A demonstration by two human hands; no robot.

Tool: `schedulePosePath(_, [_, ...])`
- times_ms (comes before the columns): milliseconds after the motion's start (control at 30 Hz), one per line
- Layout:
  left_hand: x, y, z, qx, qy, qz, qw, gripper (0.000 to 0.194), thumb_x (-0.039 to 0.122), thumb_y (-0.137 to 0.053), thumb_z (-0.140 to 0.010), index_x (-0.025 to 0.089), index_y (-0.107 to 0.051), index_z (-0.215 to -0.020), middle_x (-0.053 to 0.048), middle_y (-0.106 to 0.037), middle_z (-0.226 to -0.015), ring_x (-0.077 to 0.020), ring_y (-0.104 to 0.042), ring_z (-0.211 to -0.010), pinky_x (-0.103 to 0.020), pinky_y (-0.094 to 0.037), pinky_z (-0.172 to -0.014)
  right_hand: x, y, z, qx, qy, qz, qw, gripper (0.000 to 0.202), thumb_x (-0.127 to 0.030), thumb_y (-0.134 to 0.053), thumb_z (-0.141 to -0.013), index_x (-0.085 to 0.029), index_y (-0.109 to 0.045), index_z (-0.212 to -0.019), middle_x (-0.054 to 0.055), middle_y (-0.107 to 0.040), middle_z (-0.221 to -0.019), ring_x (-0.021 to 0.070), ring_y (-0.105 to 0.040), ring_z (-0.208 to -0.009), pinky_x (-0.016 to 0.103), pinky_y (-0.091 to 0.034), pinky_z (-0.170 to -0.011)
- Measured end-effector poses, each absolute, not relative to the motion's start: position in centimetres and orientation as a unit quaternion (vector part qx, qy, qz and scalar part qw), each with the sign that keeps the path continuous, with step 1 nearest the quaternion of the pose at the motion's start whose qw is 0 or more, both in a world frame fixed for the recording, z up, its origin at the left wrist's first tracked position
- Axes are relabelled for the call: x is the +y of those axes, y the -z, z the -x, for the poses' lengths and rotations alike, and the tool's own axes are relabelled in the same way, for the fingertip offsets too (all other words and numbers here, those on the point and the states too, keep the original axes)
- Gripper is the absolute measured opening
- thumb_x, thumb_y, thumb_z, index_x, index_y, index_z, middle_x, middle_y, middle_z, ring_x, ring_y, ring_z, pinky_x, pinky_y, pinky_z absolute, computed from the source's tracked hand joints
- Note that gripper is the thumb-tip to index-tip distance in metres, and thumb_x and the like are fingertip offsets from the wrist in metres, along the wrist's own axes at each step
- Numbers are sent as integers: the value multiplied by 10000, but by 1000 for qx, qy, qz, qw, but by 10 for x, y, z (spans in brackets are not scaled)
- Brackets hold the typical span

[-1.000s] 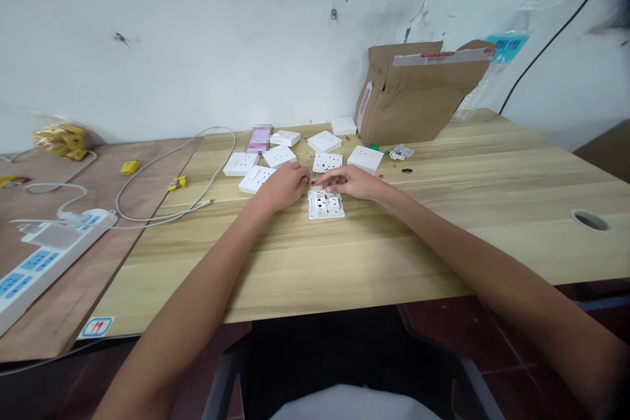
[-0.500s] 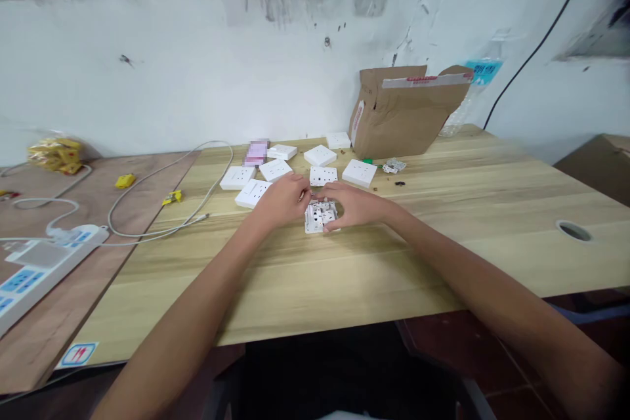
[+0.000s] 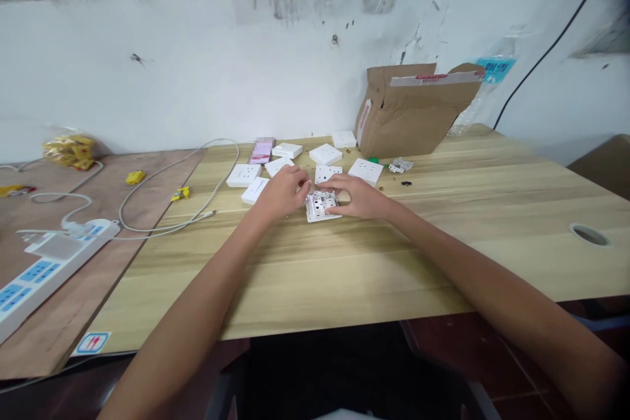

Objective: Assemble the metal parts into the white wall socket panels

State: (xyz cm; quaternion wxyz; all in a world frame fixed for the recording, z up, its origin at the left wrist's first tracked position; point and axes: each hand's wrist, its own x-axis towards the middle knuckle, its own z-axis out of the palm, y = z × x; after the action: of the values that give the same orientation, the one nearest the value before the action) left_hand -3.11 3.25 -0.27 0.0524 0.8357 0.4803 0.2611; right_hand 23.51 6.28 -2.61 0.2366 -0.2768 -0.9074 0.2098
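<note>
An opened white socket housing (image 3: 321, 206) lies on the light wooden table, its inner parts facing up. My right hand (image 3: 355, 197) grips it at the right side, the thumb low and the fingers at its back edge. Close to its left side is my left hand (image 3: 286, 192), fingers curled together; whatever they may hold is too small to make out. Just behind the hands lies a white socket plate (image 3: 328, 174) with small holes.
Several white socket boxes (image 3: 325, 154) lie behind the hands. A cardboard box (image 3: 418, 111) stands at the back, with loose metal parts (image 3: 400, 165) before it. On the left are a looped white cable (image 3: 162, 231), a power strip (image 3: 54, 262) and yellow pieces (image 3: 136, 177).
The view has shifted slightly, so the table items appear further right. My left hand has drawn a little away from my right hand, uncovering more of the housing's upper left part.
</note>
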Motion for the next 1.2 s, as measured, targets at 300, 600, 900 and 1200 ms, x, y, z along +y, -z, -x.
schedulePosePath(300, [31,12,22,466,-185,-864,59,277,204,-521,-1078,201,-708,-874,-102,-708,-887,-306,-652,-933,-419,-491,-802,61,31,-237,-920,-199,270,203,605,-474,-811,-979,-311,-694,-1550,117,-741,-1276,335,-690,-1162,479,-571,-1003])
schedulePosePath(600, [30,14,19,465,-167,-868,49,280,212,-511,-1092,179,-757,-962,-113,-726,-940,-302,-675,-960,-409,-515,-833,58,32,-236,-922,-176,293,182,578,-475,-840,-954,-268,-738,-1484,139,-710,-1271,363,-685,-1207,510,-571,-1062])
schedulePosePath(900, [30,13,20,460,-173,-868,73,299,205,-503,-1063,183,-765,-920,-120,-751,-911,-299,-690,-892,-396,-506,-791,58,31,-234,-917,-186,290,201,591,-476,-861,-936,-285,-746,-1484,141,-752,-1257,371,-697,-1194,523,-575,-1039])
schedulePosePath(1200, [30,6,26,518,-225,-820,93,273,241,-515,-1030,206,-712,-844,-100,-767,-896,-280,-667,-840,-374,-410,-711,59,28,-234,-914,-182,275,235,604,-446,-860,-936,-268,-725,-1498,132,-753,-1253,361,-693,-1195,526,-579,-1032])
